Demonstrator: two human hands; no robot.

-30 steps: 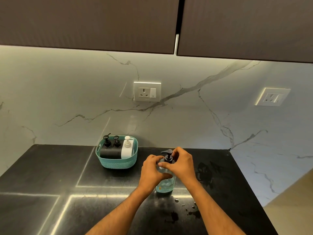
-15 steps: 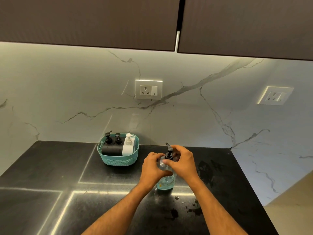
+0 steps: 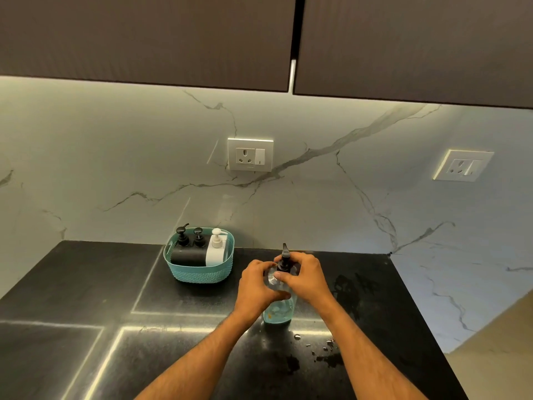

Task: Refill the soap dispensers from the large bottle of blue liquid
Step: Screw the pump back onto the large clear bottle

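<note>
A clear bottle of blue liquid (image 3: 277, 313) stands upright on the black counter (image 3: 86, 284), near its middle. My left hand (image 3: 256, 287) grips the bottle's shoulder from the left. Fingers of my right hand (image 3: 305, 277) curl round the black pump head (image 3: 284, 259) on the bottle's neck, whose nozzle points away toward the wall. A teal basket (image 3: 199, 274) at the back holds two black pump dispensers (image 3: 187, 252) and a white one (image 3: 217, 249).
Water drops and wet smears (image 3: 320, 345) lie on the counter right of and in front of the bottle. The counter ends at the right edge (image 3: 418, 313). Marble wall with two sockets (image 3: 250, 154) behind; dark cabinets (image 3: 144, 39) overhead.
The pump nozzle has turned from pointing left to pointing away toward the wall, under my right hand. The bottle and the left hand stay in place.
</note>
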